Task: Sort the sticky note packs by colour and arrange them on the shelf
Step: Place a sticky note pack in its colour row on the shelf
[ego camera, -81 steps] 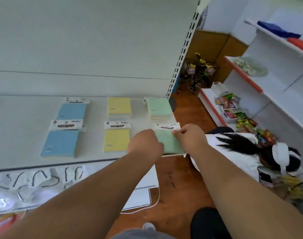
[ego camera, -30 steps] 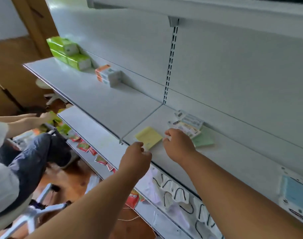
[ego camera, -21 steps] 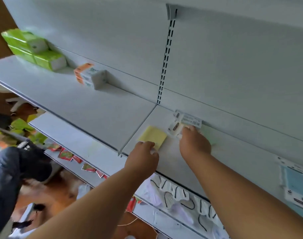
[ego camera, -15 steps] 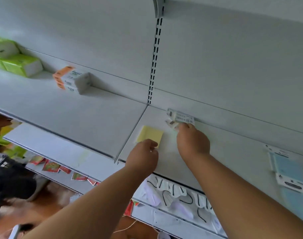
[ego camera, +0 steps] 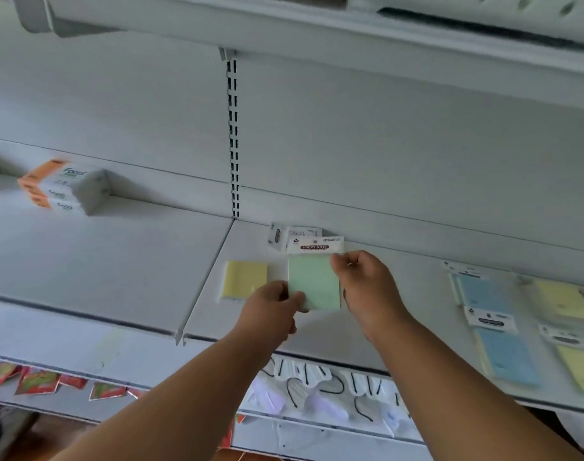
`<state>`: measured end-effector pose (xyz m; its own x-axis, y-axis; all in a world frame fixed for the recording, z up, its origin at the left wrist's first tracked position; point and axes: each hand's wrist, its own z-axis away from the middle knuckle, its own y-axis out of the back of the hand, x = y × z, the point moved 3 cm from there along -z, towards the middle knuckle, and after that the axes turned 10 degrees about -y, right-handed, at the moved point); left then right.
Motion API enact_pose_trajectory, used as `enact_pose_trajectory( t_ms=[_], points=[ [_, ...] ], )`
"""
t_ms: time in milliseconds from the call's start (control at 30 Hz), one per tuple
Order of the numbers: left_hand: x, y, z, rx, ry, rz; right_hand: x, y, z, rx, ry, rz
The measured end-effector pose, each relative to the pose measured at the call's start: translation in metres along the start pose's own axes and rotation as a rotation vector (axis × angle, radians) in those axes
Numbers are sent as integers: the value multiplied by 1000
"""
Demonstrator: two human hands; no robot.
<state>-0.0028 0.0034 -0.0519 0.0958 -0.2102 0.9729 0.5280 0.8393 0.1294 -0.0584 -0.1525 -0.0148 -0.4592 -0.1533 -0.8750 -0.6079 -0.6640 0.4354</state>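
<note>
Orange-white boxes [ego camera: 64, 186] far left on shelf [ego camera: 117, 261]. Yellow pack [ego camera: 244, 279] lies flat just left of my hands, uncovered now; half a second ago my left hand hovered at its near edge. Left hand [ego camera: 270, 311] has shifted right, pinches lower left corner of green pack [ego camera: 317, 286]. Green pack, earlier hidden under my right hand, now shows in full between both hands. Right hand [ego camera: 363, 281] pinches its upper right edge. Blue packs [ego camera: 497, 327] and more yellow ones far right.
</note>
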Motion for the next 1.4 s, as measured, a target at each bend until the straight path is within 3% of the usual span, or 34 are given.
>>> enact_pose_trajectory(
  t_ms=[300,533,833,1067,1400],
  points=[
    [24,-119,35,-119,-173,-365,67,124,11,194,-19,220],
    [46,-305,69,-186,-325,-480,151,295,4,341,-49,371],
    [73,-527,96,-260,-381,-702,235,492,-27,302,-163,515],
    [80,-594,82,-332,-306,-965,269,529,-71,269,-205,714],
    [75,-593,80,-324,-305,-937,256,524,-69,380,-192,805]
  ],
)
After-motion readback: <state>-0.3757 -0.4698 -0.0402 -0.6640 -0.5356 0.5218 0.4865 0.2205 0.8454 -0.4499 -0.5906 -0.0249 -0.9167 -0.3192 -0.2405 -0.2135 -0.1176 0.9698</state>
